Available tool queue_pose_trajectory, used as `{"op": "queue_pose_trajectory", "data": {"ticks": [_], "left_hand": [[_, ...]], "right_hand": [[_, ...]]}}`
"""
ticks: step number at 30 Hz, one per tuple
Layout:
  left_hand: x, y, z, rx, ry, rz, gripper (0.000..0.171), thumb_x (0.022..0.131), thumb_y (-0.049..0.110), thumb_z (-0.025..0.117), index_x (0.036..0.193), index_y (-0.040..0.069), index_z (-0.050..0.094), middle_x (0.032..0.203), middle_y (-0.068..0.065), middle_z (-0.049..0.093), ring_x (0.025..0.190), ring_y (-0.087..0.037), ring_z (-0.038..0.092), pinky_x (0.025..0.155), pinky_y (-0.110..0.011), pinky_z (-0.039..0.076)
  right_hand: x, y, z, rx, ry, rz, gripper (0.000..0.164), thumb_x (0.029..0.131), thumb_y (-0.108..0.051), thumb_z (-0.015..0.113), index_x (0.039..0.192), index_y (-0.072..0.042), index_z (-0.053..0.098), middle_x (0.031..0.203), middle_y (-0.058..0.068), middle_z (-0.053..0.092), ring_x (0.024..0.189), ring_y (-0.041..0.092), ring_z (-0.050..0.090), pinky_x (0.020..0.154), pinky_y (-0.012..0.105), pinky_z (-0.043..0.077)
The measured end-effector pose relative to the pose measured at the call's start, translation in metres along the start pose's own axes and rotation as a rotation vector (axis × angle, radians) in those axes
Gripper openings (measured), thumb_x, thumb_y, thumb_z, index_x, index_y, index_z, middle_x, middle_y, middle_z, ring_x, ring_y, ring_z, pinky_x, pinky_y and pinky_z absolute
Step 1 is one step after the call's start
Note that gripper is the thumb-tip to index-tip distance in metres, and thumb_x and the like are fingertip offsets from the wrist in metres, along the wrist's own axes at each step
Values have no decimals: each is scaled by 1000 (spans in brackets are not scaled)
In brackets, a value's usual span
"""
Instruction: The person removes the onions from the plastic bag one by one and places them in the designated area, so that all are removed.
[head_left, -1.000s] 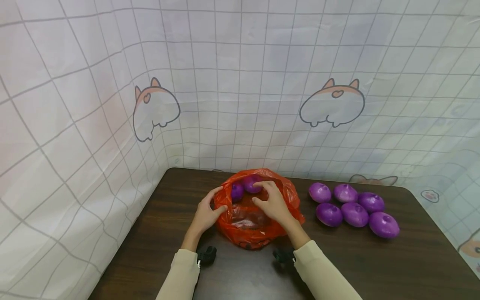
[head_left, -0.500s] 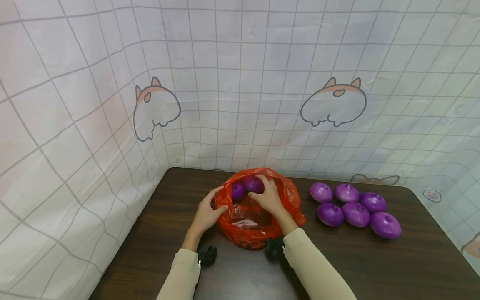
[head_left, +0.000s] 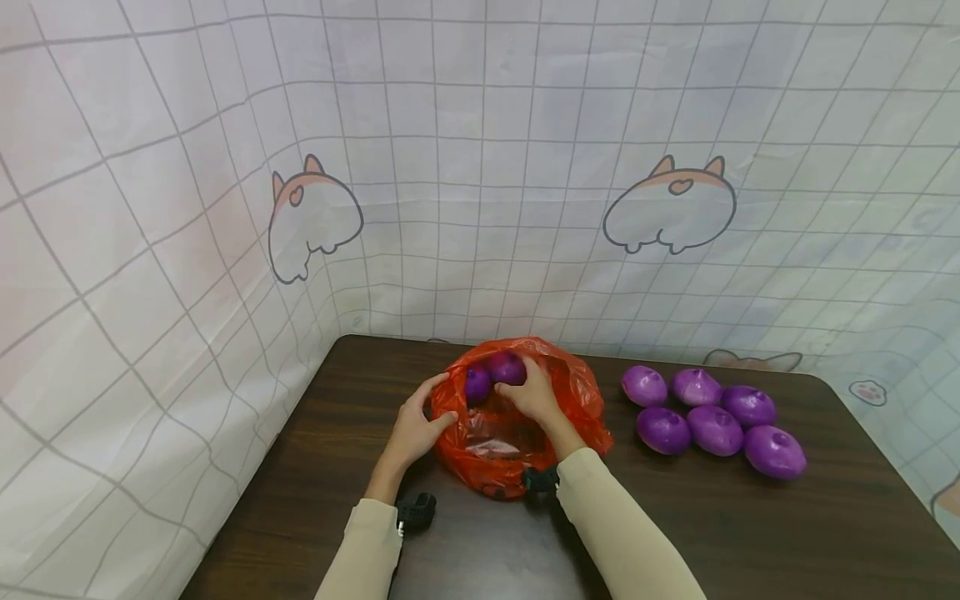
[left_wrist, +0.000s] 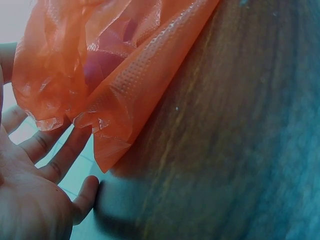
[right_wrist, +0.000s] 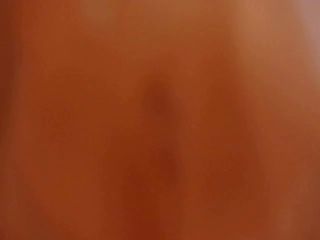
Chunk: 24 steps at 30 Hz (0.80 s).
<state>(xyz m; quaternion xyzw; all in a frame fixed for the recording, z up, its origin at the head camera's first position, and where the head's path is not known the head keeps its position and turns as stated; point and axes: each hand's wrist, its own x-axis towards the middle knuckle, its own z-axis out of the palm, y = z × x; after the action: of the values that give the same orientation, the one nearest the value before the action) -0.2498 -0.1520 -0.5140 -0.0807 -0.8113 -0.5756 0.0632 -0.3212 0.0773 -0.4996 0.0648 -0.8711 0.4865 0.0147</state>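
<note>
A red plastic bag (head_left: pixel 573 387) stands with its mouth spread wide. Two glossy purple onions lie inside it: one onion (head_left: pixel 477 384) by the left wall and another onion (head_left: pixel 506 367) beside it. My right hand (head_left: pixel 536 396) reaches into the bag and grips the second onion at its right side, thumb in front. My left hand (head_left: pixel 416 425) holds the bag's left side between thumb and fingers. In the left wrist view its fingers (left_wrist: pixel 70 150) are spread fairly straight, with some tips hidden behind the plastic. The right wrist view is only a blur of orange-red.
Several more purple onions (head_left: pixel 715 430) lie in two loose rows to the right of the bag. Everything is on a dark wooden table (head_left: pixel 337 400), enclosed behind and on the left by a white gridded cloth (head_left: pixel 495 208) with cartoon prints.
My right hand has shifted left inside the bag and closed around the onion, which it was only beside before. The left hand stays in place at the bag's side.
</note>
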Motion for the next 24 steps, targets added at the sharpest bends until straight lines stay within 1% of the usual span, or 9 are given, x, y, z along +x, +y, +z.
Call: {"op": "queue_pose_trajectory", "data": {"ticks": [7,8,10,14,15,16,18,20,24], "left_hand": [[1,-2,-1,16,-2,9,64,89,14,77,147,28,53,130,-10,66,115,-29,64,99,-53,55],[0,-1,0,18,1,2,65,89,13,77,148,26,53,131,-12,65,116,-31,64,99,-54,55],[-2,9,0,13,-3,-8,65,90,9,76,149,21,52,133,-15,64,117,-34,63,100,-56,54],[-3,13,2,5,3,-28,65,90,5,74,150,16,51,136,-19,62,120,-37,62,102,-59,51],[-3,12,2,3,4,-24,65,90,5,74,150,16,51,136,-18,62,119,-36,62,102,-58,52],[-1,6,2,1,6,-23,66,90,7,75,150,19,51,136,-17,62,119,-36,62,102,-58,52],[0,0,3,-1,9,-13,65,90,9,76,149,22,52,136,-14,62,119,-34,63,101,-57,53],[1,-2,2,-7,2,-7,64,90,11,77,148,25,53,136,-13,63,118,-32,63,100,-56,54],[0,-2,0,4,-5,10,64,90,13,77,148,26,53,137,-11,63,118,-31,64,99,-54,55]], "right_hand": [[3,-1,2,31,14,-12,62,90,-15,77,144,-5,48,145,23,54,130,40,55,109,58,46],[4,-1,2,32,18,-16,61,90,-13,77,143,-5,49,145,23,54,131,40,55,110,57,45],[5,0,3,26,28,-21,58,89,-11,76,140,-4,50,144,23,54,131,41,54,111,57,45],[4,1,3,7,54,-14,53,89,-9,76,135,-5,51,141,25,56,129,42,55,110,58,45],[4,1,2,1,58,-11,52,89,-9,77,134,-5,51,140,25,56,128,42,55,109,58,46],[3,1,2,-4,62,-9,52,89,-9,77,134,-6,51,139,25,57,128,42,55,109,57,46],[3,2,2,-26,65,-19,52,89,-9,77,133,-6,51,138,25,57,127,42,56,108,57,47],[2,2,1,-37,66,-30,51,88,-9,77,132,-6,51,137,25,58,127,42,56,108,58,47],[-1,4,-1,-59,63,-38,52,87,-10,78,131,-8,51,136,25,58,125,42,56,108,57,46]]}}
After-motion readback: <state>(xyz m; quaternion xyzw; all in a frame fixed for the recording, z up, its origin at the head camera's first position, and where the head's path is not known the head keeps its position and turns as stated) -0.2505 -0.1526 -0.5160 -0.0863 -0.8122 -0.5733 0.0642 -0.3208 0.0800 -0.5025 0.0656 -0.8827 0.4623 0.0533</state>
